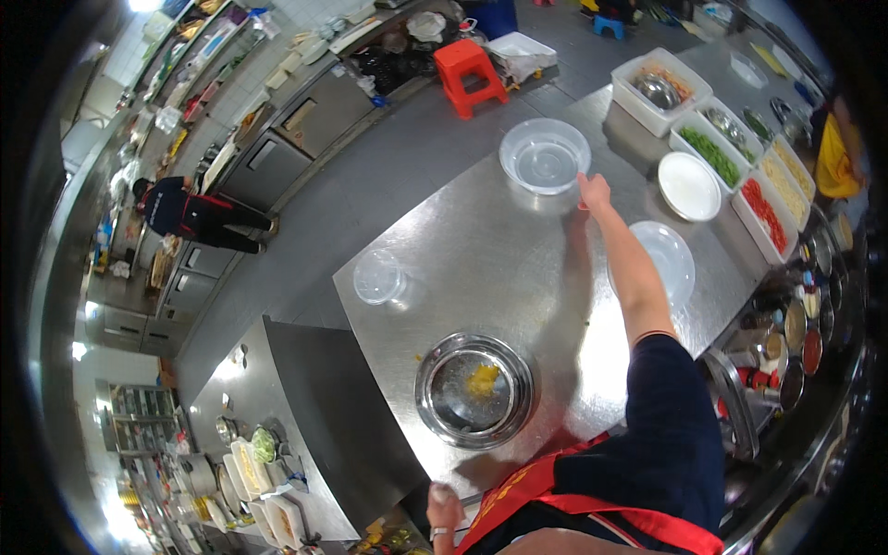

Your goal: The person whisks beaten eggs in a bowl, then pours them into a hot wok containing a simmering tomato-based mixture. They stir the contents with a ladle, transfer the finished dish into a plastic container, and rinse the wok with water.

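My right hand [593, 192] reaches out across the steel table [479, 257] and grips the rim of a translucent plastic basin [545, 156] at the table's far edge. The basin seems to hold clear liquid. My left hand [445, 506] hangs low beside the red apron, by the table's near edge; whether it holds anything is unclear. A steel bowl [474, 390] with something yellow in it stands nearest me. Left of the middle is a clear plastic container [379, 277]. Partly behind my right forearm stands a second translucent bowl [667, 260].
At the right are a white plate [689, 186], tubs of chopped greens [709, 154] and red pieces [764, 211], and a large white tub [658, 90]. A red stool [470, 76] stands beyond the table. A person [198, 214] works at the far left counter; another is at the right edge.
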A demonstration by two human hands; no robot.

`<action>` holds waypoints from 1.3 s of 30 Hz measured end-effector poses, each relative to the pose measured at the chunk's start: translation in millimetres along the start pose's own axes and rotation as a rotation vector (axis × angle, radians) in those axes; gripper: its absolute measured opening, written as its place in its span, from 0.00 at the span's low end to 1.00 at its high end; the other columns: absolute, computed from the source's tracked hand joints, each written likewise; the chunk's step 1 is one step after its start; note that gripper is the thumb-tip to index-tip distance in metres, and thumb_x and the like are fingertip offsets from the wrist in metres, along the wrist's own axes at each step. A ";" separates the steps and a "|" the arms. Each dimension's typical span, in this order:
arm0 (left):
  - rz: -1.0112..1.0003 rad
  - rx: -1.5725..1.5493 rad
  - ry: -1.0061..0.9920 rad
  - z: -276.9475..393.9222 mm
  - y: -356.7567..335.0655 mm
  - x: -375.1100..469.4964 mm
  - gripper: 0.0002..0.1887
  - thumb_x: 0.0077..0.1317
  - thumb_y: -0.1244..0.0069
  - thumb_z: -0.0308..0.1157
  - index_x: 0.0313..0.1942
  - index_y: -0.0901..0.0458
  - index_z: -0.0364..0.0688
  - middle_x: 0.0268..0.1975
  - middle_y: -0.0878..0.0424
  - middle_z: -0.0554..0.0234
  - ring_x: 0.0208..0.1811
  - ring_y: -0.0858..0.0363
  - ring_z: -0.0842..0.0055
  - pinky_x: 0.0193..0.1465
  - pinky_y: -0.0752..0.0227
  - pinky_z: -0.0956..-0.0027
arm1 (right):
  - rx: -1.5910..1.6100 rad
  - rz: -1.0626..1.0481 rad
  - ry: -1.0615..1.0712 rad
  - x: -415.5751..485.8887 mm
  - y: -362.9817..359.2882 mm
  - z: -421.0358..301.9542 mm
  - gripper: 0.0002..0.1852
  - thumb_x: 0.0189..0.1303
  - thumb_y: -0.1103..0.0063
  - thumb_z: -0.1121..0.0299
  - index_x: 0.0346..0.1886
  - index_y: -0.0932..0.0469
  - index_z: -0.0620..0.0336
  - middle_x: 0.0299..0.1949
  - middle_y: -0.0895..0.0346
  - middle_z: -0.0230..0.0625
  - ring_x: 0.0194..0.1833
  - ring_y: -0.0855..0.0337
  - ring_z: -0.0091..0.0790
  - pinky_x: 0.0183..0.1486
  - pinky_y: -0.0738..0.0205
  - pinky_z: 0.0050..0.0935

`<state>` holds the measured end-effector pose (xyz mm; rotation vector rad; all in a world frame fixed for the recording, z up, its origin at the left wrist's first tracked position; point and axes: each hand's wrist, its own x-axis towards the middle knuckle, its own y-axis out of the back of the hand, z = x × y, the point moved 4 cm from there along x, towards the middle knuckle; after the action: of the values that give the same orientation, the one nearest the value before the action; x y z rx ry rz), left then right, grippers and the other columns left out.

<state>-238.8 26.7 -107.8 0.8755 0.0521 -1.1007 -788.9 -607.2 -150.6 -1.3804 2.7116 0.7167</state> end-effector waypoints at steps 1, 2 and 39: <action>0.057 -0.240 0.053 -16.5 6.8 -2.5 0.29 0.55 0.45 0.32 0.60 0.29 0.41 0.42 0.16 0.52 0.41 0.17 0.69 0.41 0.23 0.65 | -0.030 0.076 0.007 6.1 -10.9 -8.6 0.14 0.58 0.42 0.66 0.35 0.25 0.72 0.25 0.20 0.49 0.20 0.17 0.41 0.20 0.23 0.36; 0.109 -0.337 0.136 -34.9 15.5 -12.2 0.29 0.55 0.45 0.32 0.59 0.29 0.41 0.42 0.17 0.53 0.41 0.17 0.69 0.41 0.23 0.64 | -0.065 0.138 -0.017 10.1 -20.0 -12.3 0.13 0.57 0.41 0.67 0.34 0.25 0.72 0.26 0.20 0.49 0.20 0.17 0.42 0.21 0.22 0.36; 0.059 -0.490 0.477 -120.8 -37.2 -93.0 0.24 0.56 0.46 0.29 0.54 0.28 0.36 0.45 0.19 0.56 0.41 0.20 0.70 0.42 0.24 0.64 | 0.397 -0.778 -0.354 -237.8 -88.3 37.2 0.08 0.57 0.46 0.73 0.31 0.28 0.72 0.22 0.23 0.50 0.18 0.20 0.39 0.18 0.23 0.32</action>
<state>-268.7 167.7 -169.9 0.6693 0.6609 -0.7542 -582.9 -455.4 -167.0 -1.7774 1.7034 0.2903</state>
